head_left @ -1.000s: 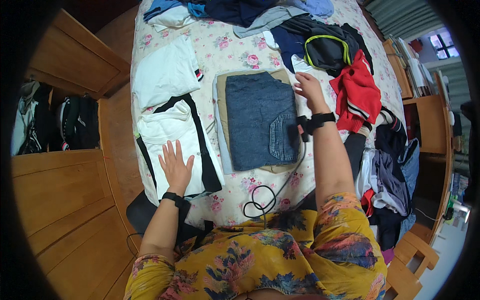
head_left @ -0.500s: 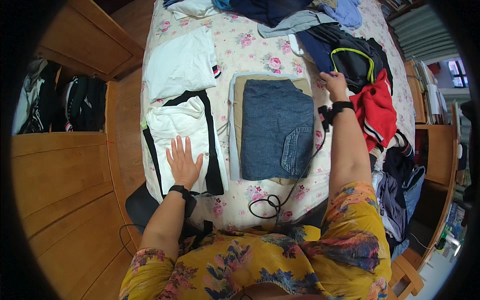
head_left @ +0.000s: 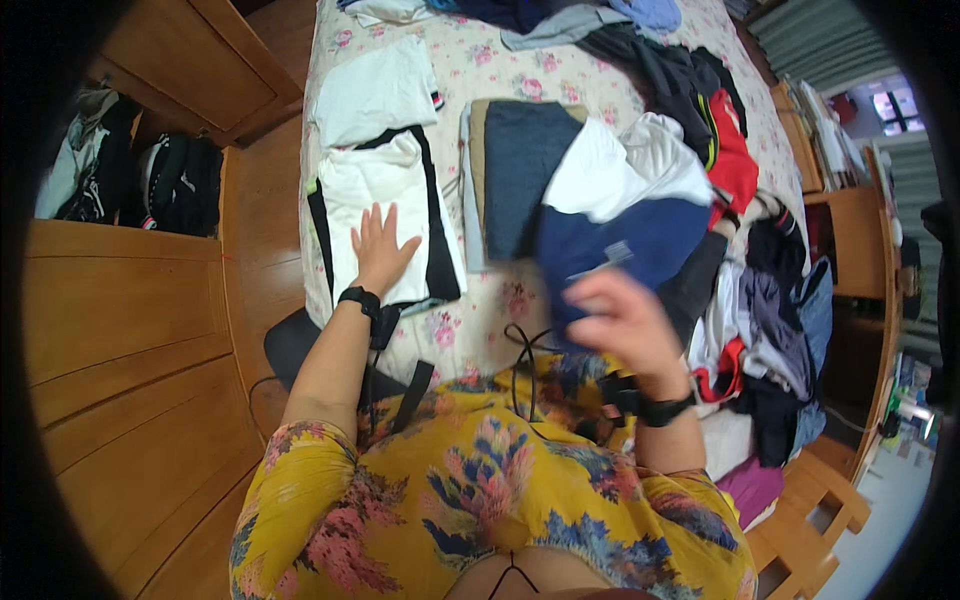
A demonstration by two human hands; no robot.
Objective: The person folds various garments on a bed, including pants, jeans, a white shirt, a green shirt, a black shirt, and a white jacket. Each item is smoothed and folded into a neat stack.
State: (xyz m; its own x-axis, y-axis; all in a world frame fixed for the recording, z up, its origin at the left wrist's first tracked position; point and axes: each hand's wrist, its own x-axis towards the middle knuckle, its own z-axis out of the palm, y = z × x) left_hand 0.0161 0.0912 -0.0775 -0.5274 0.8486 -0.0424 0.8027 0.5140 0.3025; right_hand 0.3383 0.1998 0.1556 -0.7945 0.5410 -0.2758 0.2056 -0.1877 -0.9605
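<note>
Right hand (head_left: 625,322) is clenched on a navy and white shirt (head_left: 625,215), lifted up over the bed (head_left: 480,75) near the person's chest, so it hangs above the folded jeans (head_left: 515,170). Left hand (head_left: 380,245) is flat and released, palm down on the white top (head_left: 385,215) with black trim, gripping nothing.

Looks to me like the pick-up step of folding: the shirt is bunched, so the next move probably needs both hands to shake it out and lay it flat.

Room is tight. Jeans and white top fill the near part of the bed, another folded white shirt (head_left: 375,90) sits just beyond, and a heap of clothes (head_left: 690,70) crowds the right and far side. The left bed edge runs right beside the wooden floor (head_left: 265,190), and a black cable (head_left: 520,345) trails near the front edge.
</note>
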